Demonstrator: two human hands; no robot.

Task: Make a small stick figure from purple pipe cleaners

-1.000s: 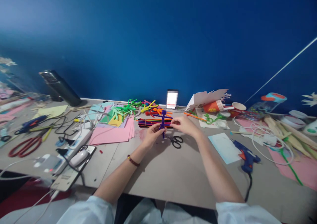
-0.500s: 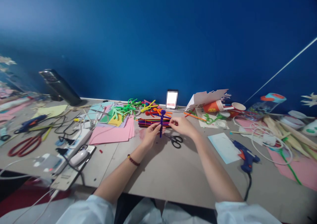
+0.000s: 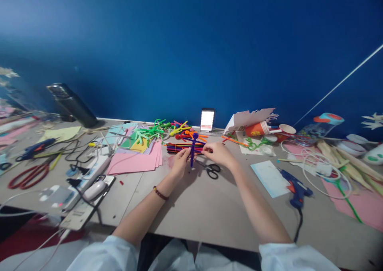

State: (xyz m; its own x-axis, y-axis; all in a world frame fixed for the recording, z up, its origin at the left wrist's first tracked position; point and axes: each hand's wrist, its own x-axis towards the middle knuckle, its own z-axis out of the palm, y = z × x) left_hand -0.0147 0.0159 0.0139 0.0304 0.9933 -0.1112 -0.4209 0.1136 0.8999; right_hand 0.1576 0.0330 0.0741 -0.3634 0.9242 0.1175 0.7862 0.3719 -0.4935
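left hand [image 3: 180,163]: pinched shut on upright purple pipe-cleaner figure [image 3: 193,151] | right hand [image 3: 218,154]: half-curled just beside it, hold unclear | scissors [image 3: 212,170]: near, on bench [image 3: 209,211]

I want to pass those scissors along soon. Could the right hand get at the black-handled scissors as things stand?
Probably yes. The right hand is just above and beyond the black-handled scissors, with nothing seen lying between them. It appears occupied at the purple pipe-cleaner figure, though, and would likely need to let go first.
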